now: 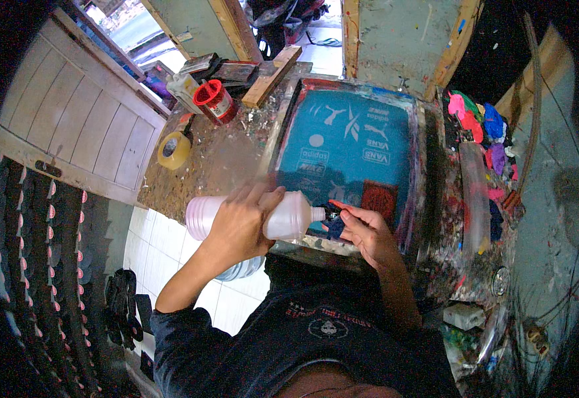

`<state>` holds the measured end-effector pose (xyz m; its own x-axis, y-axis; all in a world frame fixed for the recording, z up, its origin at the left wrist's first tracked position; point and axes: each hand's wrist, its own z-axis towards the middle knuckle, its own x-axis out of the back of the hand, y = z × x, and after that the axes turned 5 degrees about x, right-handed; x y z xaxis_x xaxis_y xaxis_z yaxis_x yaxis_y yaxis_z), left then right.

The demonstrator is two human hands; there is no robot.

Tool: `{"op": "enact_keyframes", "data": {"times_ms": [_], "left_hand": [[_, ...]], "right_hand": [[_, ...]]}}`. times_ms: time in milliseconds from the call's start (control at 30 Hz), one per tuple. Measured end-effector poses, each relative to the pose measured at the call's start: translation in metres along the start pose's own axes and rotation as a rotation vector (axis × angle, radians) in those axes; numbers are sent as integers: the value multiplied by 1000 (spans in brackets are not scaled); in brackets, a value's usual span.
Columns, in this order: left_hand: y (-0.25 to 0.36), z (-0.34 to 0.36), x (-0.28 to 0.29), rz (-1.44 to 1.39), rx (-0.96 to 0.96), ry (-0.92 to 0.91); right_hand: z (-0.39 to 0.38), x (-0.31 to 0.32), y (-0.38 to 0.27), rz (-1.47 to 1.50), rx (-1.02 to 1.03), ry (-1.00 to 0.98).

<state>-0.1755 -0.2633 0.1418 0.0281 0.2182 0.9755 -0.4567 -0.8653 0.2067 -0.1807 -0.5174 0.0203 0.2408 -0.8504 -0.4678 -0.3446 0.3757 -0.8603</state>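
Note:
My left hand [243, 225] is wrapped over a pale pink translucent plastic bottle [288, 216], which lies on its side in the air with its uncapped neck to the right. Close by the bottle's mouth, my right hand [367, 233] pinches a dark, crumpled, rag-like piece [333, 227] with a red strip along the top; its exact kind is unclear. Behind both hands lies a framed printing screen [342, 136] with blue-green mesh and pale stencilled designs. A reddish-brown square [379, 199] shows on the screen, just beyond my right hand.
On the stained worktable [170, 182] at left are a roll of tape [174, 150], a red tub [215, 103], a whitish bottle [184, 89] and a wooden bar [273, 76]. Colourful paint-covered rags [495, 126] lie at the right. A louvred or panelled pale door [70, 106] stands far left.

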Motion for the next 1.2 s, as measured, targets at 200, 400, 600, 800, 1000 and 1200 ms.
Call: {"op": "enact_keyframes", "data": {"times_ms": [200,400,600,800,1000,1200], "left_hand": [[-16,-5,1,-171,101,76],[-66,-24,-22,-358,254,482],[-176,-52,-61,-657,549,932],[-250,-49,-103,-704,598,1083],[-273,-35,-121,-669,711,1122],[-251,-41,-131,-272,813,1203]], "right_hand": [[6,-25,-29,-205,67,-27],[29,-54,-26,-9,227,-73],[38,-57,-3,265,79,51],[49,-27,23,112,6,147],[58,-13,20,177,8,102],[54,-23,21,287,16,93]]}}
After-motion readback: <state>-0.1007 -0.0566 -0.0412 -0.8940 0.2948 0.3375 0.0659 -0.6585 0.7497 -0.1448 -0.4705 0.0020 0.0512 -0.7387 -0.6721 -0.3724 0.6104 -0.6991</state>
